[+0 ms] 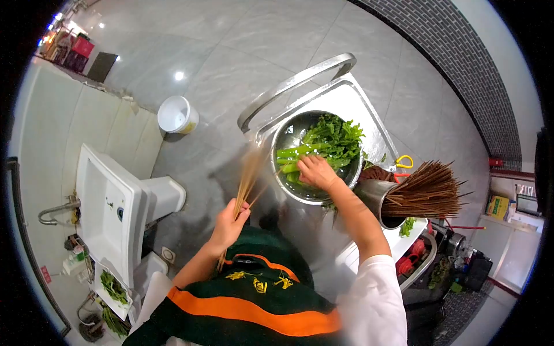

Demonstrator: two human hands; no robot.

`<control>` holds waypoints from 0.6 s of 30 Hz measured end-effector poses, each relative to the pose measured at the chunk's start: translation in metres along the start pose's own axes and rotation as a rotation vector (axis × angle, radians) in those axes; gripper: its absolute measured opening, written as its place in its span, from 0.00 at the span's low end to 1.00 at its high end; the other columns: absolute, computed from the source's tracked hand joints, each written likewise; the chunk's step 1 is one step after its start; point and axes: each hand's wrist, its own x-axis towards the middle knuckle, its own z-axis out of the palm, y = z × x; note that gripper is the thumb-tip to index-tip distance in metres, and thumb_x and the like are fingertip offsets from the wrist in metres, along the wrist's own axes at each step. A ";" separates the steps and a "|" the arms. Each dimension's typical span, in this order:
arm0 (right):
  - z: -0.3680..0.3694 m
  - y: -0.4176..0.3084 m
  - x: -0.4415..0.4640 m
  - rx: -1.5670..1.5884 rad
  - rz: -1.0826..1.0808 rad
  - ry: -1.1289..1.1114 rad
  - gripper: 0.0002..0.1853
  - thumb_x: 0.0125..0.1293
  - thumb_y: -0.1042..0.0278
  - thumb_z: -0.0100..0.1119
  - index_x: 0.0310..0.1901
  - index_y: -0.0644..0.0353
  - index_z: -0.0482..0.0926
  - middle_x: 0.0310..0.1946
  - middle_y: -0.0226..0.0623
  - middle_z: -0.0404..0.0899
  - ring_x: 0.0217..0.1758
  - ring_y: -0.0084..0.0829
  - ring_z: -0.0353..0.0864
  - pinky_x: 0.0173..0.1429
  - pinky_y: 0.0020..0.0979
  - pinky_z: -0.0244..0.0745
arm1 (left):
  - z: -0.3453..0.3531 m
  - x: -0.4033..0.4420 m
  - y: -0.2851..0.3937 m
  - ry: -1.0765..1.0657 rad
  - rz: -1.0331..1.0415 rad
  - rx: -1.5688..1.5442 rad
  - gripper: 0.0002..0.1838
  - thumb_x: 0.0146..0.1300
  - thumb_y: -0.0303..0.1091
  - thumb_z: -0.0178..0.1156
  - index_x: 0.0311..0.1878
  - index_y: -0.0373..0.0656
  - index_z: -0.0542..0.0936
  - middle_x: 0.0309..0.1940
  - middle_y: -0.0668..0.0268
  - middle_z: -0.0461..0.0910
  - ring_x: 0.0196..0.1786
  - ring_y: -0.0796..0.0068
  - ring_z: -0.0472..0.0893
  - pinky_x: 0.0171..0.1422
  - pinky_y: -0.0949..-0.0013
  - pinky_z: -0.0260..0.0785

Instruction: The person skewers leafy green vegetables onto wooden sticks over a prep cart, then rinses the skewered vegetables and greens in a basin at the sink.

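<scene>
My left hand (229, 224) is closed round a bundle of thin wooden skewers (248, 179), held upright in front of my apron; their upper ends are blurred. My right hand (317, 171) reaches into a round metal bowl (279, 183), its fingers closed on a thick green stalk (290, 168). Another pale green stalk (294, 152) lies just beyond my fingers. Dark leafy greens (334, 138) fill the far and right side of the bowl.
The bowl sits on a metal cart top (353, 95) with a curved handle (294, 81). Right of it are a metal canister (372, 196) of brown sticks (424, 190) and yellow-handled scissors (404, 162). A white bucket (178, 115) stands on the floor; a sink (107, 190) is left.
</scene>
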 end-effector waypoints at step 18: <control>-0.020 -0.003 -0.010 -0.005 -0.019 -0.111 0.08 0.50 0.71 0.49 0.34 0.57 0.71 0.32 0.34 0.68 0.40 0.35 0.70 0.43 0.34 0.66 | 0.005 -0.005 -0.009 0.038 0.022 0.003 0.06 0.57 0.29 0.54 0.36 0.38 0.71 0.21 0.68 0.72 0.26 0.81 0.70 0.32 0.75 0.63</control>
